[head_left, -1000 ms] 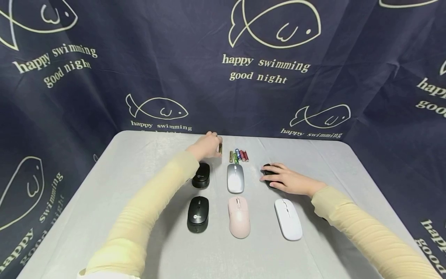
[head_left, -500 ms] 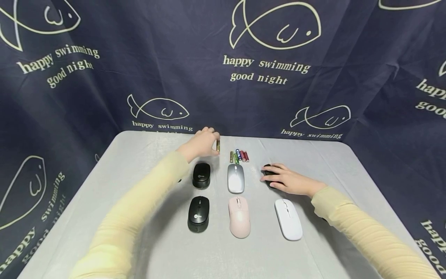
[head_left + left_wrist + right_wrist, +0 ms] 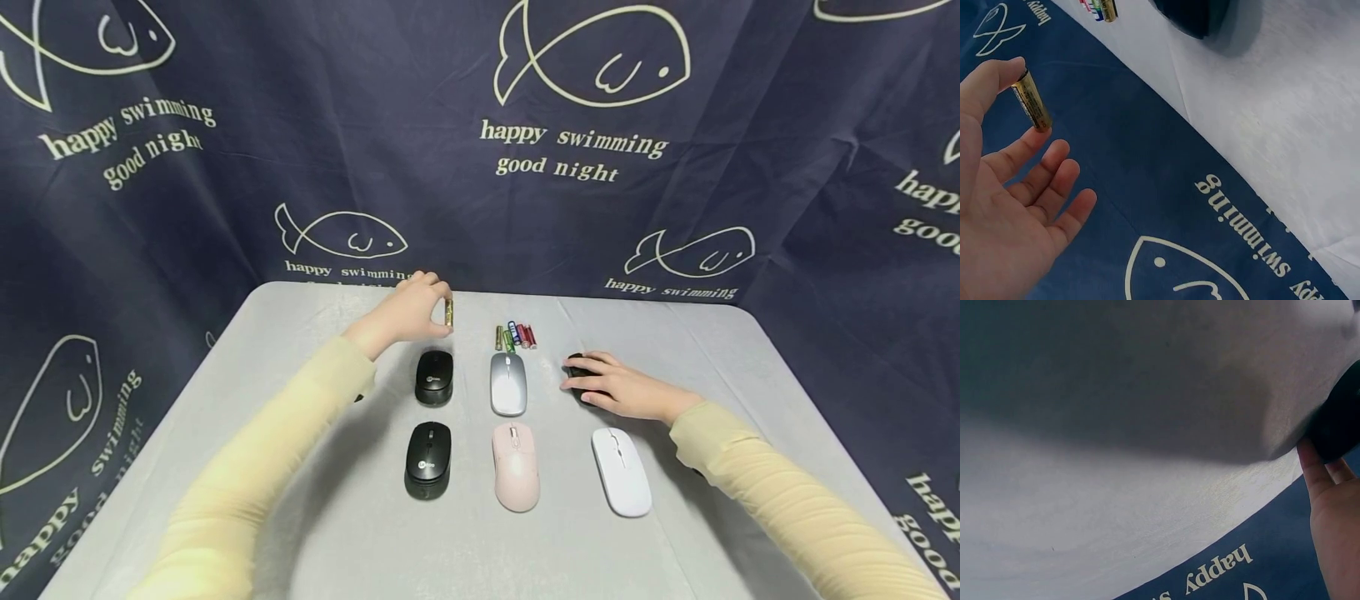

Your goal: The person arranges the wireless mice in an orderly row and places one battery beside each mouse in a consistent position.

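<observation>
- Nearest, a smooth pink mouse [image 3: 516,483], a flat white mouse [image 3: 624,479] and a rounded front black mouse [image 3: 428,461] are lined up.
- Behind, a glossy rear black mouse [image 3: 434,373] and a metallic silver mouse [image 3: 508,387] are set; a third black mouse [image 3: 1340,422] is covered by the right hand [image 3: 618,387], whose grip, clamped or loose, cannot be told.
- Farther, cylindrical batteries [image 3: 513,333] are clustered; a gold battery [image 3: 1031,101] is pinched end to end in the left hand's [image 3: 408,310] grip.
- A pale tabletop [image 3: 465,554] is backed by creased, fish-printed navy cloth [image 3: 420,158].

Dark-blue fabric curtain [image 3: 450,183] with cream fish prints is hanging behind pale grey, round-cornered table [image 3: 570,554]. Rounded pink mouse [image 3: 516,471] is lying between glossy black mouse [image 3: 428,460] and flat white mouse [image 3: 621,472]; slim silver-grey mouse [image 3: 508,385] is lying beyond.
</observation>
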{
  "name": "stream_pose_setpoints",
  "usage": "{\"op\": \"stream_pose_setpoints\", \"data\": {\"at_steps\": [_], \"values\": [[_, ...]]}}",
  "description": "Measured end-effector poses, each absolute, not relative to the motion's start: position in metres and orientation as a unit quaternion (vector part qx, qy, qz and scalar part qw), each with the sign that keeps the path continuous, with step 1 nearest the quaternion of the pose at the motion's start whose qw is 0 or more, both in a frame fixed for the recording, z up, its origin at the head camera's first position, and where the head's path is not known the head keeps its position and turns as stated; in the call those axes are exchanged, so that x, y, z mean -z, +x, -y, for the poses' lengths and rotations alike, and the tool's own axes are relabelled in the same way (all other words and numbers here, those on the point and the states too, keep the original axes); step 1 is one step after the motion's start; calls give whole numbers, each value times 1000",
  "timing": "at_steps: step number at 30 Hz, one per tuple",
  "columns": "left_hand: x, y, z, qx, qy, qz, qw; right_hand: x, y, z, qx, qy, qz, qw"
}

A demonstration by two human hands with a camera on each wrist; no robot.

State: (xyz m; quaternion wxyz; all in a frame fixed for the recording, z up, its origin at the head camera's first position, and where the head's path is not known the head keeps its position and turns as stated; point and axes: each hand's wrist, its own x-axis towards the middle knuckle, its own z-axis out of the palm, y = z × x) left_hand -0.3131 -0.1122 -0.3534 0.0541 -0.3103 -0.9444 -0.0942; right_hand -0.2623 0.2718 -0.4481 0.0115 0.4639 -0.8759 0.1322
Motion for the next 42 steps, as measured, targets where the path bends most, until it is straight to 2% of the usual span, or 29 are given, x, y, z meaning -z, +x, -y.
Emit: {"op": "stream_pose_setpoints", "data": {"at_steps": [16, 29, 42], "values": [[358, -288, 143, 124, -329, 934, 61, 450, -264, -273, -132, 467, 874, 13], [380, -279, 169, 151, -333, 929, 56, 448, -263, -272, -130, 456, 880, 1], [408, -279, 186, 163, -325, 931, 20, 449, -263, -273, -127, 455, 881, 5]]}}
